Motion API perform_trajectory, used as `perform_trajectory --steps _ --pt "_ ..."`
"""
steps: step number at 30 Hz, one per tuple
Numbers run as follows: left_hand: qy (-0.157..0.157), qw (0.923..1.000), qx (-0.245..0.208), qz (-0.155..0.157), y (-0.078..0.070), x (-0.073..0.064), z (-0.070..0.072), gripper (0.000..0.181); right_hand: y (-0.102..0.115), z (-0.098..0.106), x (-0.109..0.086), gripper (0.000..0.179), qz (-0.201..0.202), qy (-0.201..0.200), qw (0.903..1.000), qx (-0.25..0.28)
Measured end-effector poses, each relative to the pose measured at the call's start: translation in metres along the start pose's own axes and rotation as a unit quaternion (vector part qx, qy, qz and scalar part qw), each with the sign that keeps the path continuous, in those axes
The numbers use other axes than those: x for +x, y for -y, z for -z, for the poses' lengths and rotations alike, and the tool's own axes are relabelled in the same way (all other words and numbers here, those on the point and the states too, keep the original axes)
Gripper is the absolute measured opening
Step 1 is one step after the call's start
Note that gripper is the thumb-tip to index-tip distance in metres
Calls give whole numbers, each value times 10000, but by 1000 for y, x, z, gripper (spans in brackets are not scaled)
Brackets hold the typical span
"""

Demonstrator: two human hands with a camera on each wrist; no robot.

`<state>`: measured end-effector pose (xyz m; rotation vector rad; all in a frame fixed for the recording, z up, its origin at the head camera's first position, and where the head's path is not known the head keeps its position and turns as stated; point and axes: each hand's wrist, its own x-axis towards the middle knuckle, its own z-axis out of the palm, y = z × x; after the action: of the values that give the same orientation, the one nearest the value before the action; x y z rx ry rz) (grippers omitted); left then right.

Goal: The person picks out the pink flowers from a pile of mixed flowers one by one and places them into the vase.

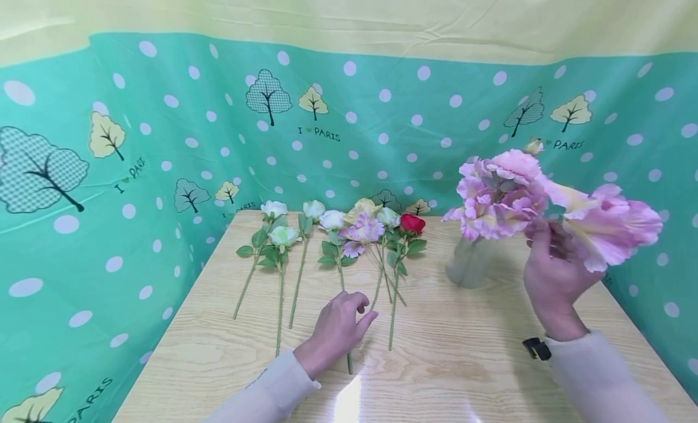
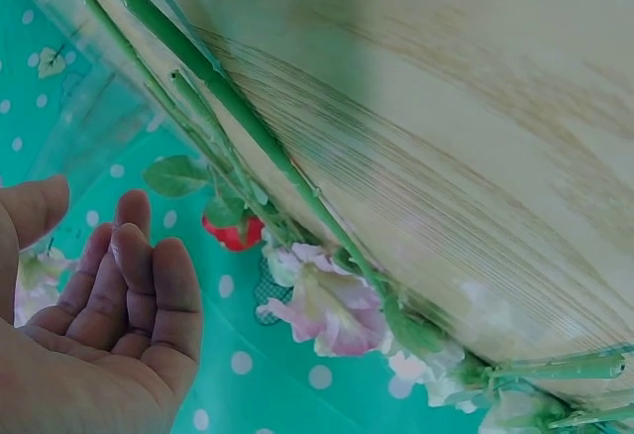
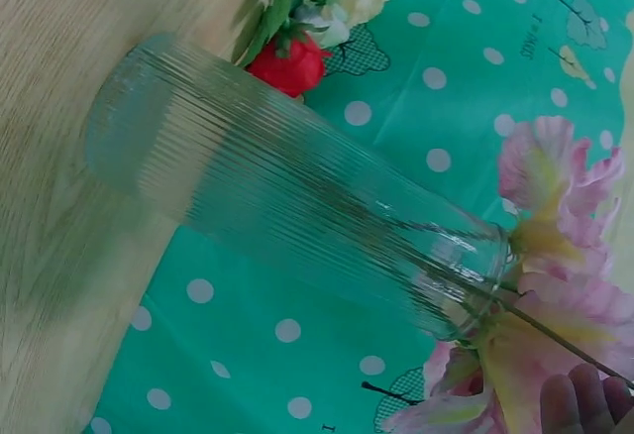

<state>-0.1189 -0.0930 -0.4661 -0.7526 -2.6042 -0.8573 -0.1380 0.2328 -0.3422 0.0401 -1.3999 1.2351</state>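
Note:
A ribbed clear glass vase (image 1: 467, 266) stands on the right half of the table with pink artificial flowers (image 1: 498, 199) at its mouth. My right hand (image 1: 561, 268) is up beside these blooms and grips a stem (image 3: 560, 337) that runs into the vase mouth in the right wrist view. A large pink flower (image 1: 616, 223) spreads out over that hand. My left hand (image 1: 340, 323) hovers over the stem of a white rose (image 1: 331, 220), its fingers loosely bent with nothing in them. In the left wrist view its palm is bare.
Several artificial flowers lie in a row on the wooden table (image 1: 463, 362): white roses (image 1: 283, 235), a pale purple flower (image 1: 365, 229) and a red rose (image 1: 412, 223) at the row's right end. A green dotted cloth (image 1: 349, 132) hangs behind and beside the table.

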Motion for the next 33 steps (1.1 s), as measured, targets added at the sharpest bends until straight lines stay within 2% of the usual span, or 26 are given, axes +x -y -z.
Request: perform_trajectory --steps 3,6,13,15,18,22,25,31,33 --pt "-20 10000 12 -10 0 -1 0 21 2 -2 -1 20 73 229 9984 -517" --pt "-56 10000 13 -34 1 -1 -1 21 -6 -2 0 18 77 468 9934 -1048" --pt "-60 10000 9 -39 0 -1 -1 21 -22 -2 5 20 107 1225 9739 -1909" --pt "-60 10000 13 -39 0 -1 -1 21 -23 -3 6 20 189 1399 9686 -2047" --pt "-59 10000 10 -44 0 -1 -1 21 -23 -6 7 18 251 1547 9659 -2061" --pt "-49 10000 -8 -41 0 -1 0 20 -25 -10 5 14 112 1685 9654 -1987" --pt "-35 10000 -13 -22 0 -1 0 20 -29 -12 2 14 6 1755 9615 -2113" --pt "9 10000 -8 21 0 -2 1 21 -41 -13 -4 17 177 1855 9507 -2477" --pt "26 10000 -6 38 0 -2 1 21 -45 -13 -7 15 154 1982 9443 -2622"
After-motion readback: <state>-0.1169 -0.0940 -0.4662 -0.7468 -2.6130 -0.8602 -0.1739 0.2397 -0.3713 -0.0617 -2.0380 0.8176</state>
